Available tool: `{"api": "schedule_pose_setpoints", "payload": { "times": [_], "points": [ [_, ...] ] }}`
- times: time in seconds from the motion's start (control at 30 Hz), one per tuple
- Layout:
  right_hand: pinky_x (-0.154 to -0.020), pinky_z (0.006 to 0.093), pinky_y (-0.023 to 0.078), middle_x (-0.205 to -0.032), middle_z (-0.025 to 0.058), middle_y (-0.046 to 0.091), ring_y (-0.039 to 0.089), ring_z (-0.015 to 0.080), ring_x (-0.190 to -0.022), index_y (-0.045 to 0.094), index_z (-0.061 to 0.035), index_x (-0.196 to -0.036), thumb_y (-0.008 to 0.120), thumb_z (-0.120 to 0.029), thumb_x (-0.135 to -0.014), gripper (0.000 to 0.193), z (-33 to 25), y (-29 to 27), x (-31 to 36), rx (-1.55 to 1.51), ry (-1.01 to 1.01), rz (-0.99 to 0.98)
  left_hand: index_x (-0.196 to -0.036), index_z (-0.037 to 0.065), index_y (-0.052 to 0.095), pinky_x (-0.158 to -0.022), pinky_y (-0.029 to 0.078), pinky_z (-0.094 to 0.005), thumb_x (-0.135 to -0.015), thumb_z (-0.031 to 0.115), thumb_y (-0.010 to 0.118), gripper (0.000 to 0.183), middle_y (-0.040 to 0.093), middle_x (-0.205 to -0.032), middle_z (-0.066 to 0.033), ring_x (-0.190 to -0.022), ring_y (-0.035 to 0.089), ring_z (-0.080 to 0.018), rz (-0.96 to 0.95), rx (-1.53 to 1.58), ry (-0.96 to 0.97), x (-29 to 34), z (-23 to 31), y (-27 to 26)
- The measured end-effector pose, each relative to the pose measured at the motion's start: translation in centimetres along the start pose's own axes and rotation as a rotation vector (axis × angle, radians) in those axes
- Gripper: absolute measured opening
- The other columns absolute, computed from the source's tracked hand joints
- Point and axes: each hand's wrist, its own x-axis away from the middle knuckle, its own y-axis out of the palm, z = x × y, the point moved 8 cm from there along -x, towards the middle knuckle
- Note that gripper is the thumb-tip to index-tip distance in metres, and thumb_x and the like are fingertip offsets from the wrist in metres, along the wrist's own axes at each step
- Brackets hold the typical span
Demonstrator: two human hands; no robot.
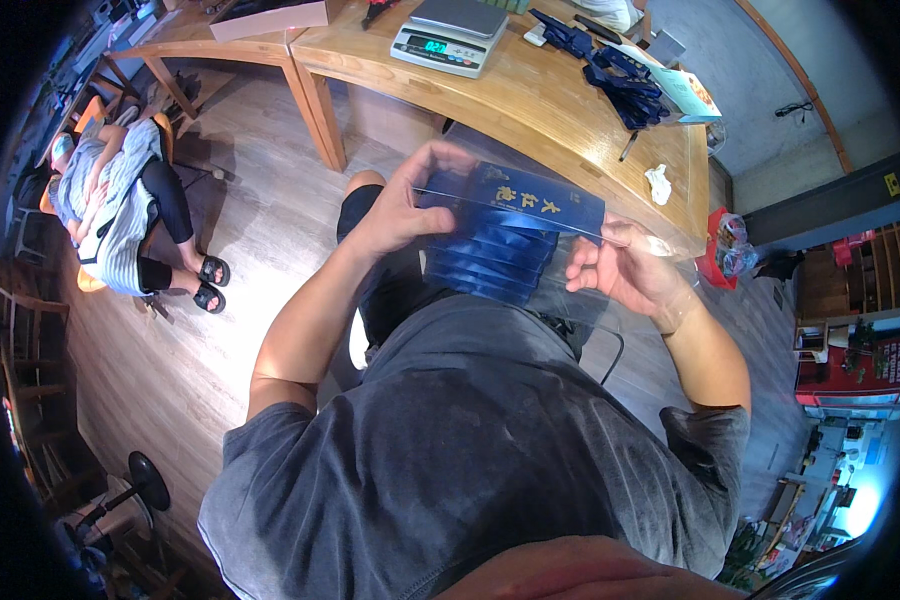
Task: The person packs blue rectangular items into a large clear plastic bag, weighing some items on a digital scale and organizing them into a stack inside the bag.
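Above my lap I hold a clear plastic box (582, 306) with several shiny dark blue packets (490, 268) stacked in overlapping rows inside it. The uppermost blue face (542, 193) bears gold lettering. My left hand (410, 208) is closed round the box's left end, thumb on the near side. At the right end, my right hand (632, 268) grips the box edge, its thumb along the top and its fingers curled below. Part of the clear plastic is hard to make out against the floor and my shirt.
On the wooden table (530, 125) are a digital scale (452, 40), loose dark blue packets (620, 85), a pale green leaflet (685, 92), a pen (628, 146) and crumpled tissue (658, 185). A red bin (712, 255) stands beyond its right end. Another person (120, 200) sits at left.
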Motion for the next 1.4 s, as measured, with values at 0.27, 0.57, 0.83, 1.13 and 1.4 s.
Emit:
{"api": "schedule_pose_setpoints", "payload": {
  "times": [0.27,0.57,0.83,1.13,1.4],
  "points": [
    [-0.079,0.043,0.058,-0.093,0.0148,0.064,0.067,0.0284,-0.091,0.058,-0.0026,-0.108,0.05,-0.019,-0.101,0.019,0.4,-0.6,0.1,-0.008,0.014,0.059,-0.128,0.003,0.048,-0.105,0.035,-0.0334,-0.066,0.031,0.089,0.08,0.054,-0.121,-0.0085,-0.119,0.049,-0.0207,-0.002,-0.178,-0.129,0.0,0.0,0.4],
    [-0.077,0.0399,0.058,-0.089,0.0148,0.068,0.069,0.0264,-0.084,0.061,-0.0001,-0.106,0.057,-0.013,-0.098,0.016,0.8,-0.5,-0.4,0.079,0.039,-0.002,-0.129,0.003,0.047,-0.105,0.034,-0.0331,-0.064,0.033,0.091,0.084,0.052,-0.122,-0.0086,-0.119,0.048,-0.0209,-0.016,-0.129,-0.151,0.1,-0.8,0.4],
    [-0.07,0.0331,0.057,-0.082,0.0127,0.068,0.069,0.0232,-0.077,0.061,0.0006,-0.099,0.059,-0.015,-0.097,0.016,0.5,0.7,-0.8,0.175,0.122,0.053,-0.127,0.002,0.047,-0.105,0.032,-0.0333,-0.062,0.034,0.092,0.085,0.052,-0.12,-0.0078,-0.118,0.047,-0.0201,-0.008,-0.141,-0.116,0.2,-1.0,0.5],
    [-0.06,0.0262,0.049,-0.071,0.0035,0.06,0.057,0.0114,-0.059,0.06,-0.0042,-0.092,0.057,-0.023,-0.1,0.021,0.5,-0.5,-1.3,0.231,0.07,0.129,-0.127,0.003,0.047,-0.101,0.038,-0.0305,-0.064,0.029,0.092,0.082,0.057,-0.116,-0.0063,-0.113,0.053,-0.0179,0.039,-0.029,-0.112,0.1,-1.1,0.5],
    [-0.063,0.0267,0.049,-0.071,0.0075,0.062,0.057,0.0132,-0.06,0.06,-0.0022,-0.091,0.055,-0.02,-0.101,0.021,0.3,0.3,-1.0,0.194,0.027,0.074,-0.126,0.004,0.047,-0.1,0.038,-0.0296,-0.065,0.028,0.092,0.08,0.057,-0.116,-0.0058,-0.113,0.053,-0.0167,0.023,0.027,-0.115,-0.1,-0.9,0.9]
  ]
}}
